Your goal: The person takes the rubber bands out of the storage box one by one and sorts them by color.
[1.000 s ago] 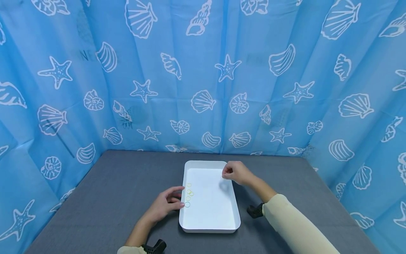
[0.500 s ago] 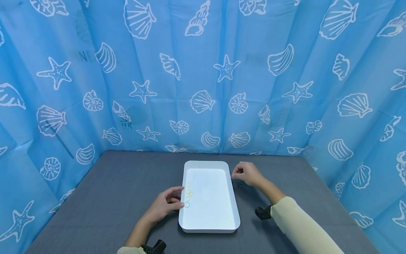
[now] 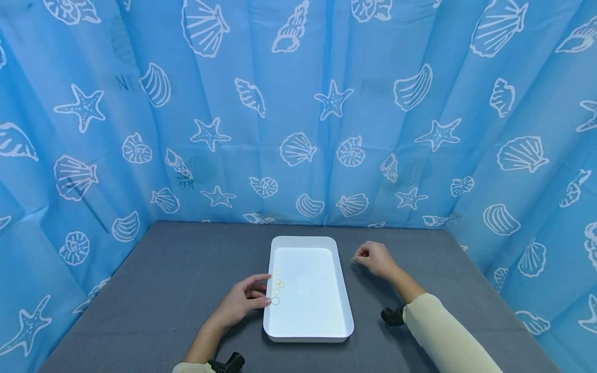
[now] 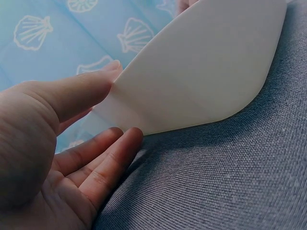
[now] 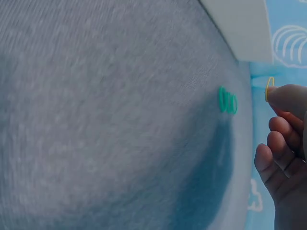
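My right hand (image 3: 375, 259) is raised just to the right of the white tray (image 3: 310, 321). Its thumb and finger pinch a thin yellow rubber band (image 5: 266, 91), plain in the right wrist view. Beneath and beside this hand, several green rubber bands (image 5: 222, 99) lie close together on the cloth. My left hand (image 3: 240, 301) rests at the tray's left wall, thumb at the rim and other fingertips against the outer side. Inside the tray along that wall lie several yellow rubber bands (image 3: 280, 284) in a rough column, with a blue-green rubber band (image 3: 275, 304) nearest me.
A grey cloth (image 3: 200, 254) covers the table under the tray. Behind it and at both sides hangs a blue curtain (image 3: 261, 171) with white shells and starfish. Each wrist wears a black device (image 3: 393, 316).
The right hand has moved right, from over the tray's right rim to above the cloth beside the green rubber bands. My left hand and the tray have stayed put.
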`<state>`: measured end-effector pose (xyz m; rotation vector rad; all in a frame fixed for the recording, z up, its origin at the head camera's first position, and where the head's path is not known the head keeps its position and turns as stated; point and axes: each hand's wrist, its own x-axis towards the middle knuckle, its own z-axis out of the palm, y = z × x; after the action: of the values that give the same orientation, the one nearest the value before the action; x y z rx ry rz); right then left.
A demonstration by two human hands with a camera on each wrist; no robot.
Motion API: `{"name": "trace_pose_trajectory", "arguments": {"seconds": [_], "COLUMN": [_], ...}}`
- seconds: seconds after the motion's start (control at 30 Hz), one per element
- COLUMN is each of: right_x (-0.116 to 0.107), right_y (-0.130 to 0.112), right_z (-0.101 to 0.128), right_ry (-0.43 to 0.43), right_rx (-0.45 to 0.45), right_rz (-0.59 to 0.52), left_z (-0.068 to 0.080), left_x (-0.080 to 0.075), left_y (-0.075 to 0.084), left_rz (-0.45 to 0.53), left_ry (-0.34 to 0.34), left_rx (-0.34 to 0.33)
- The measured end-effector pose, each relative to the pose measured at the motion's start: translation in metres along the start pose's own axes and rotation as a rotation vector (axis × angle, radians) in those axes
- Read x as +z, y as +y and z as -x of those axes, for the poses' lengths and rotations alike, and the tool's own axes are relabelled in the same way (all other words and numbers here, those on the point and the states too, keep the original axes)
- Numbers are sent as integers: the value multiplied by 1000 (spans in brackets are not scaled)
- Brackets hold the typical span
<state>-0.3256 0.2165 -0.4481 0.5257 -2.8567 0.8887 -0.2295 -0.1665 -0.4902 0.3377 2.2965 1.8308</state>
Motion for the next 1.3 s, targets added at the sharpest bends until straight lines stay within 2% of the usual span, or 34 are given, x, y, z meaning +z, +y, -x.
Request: {"name": "trace_pose_trajectory", "arguments": {"seconds": [0.4,0.77,1.3], "right_x": [1,9,18], "right_y": [15,28,26], "right_z": [6,-3,-14], "right_ry": [25,41,81], "right_rx": [60,119,217], "right_rz": [29,62,125], "left_z": [0,-1,0], "left_x": [0,0,-2], "left_y": [1,0,0], "left_rz": [-4,1,13], "left_ry": [5,5,-2], "left_rx": [-2,-8,-5]}}
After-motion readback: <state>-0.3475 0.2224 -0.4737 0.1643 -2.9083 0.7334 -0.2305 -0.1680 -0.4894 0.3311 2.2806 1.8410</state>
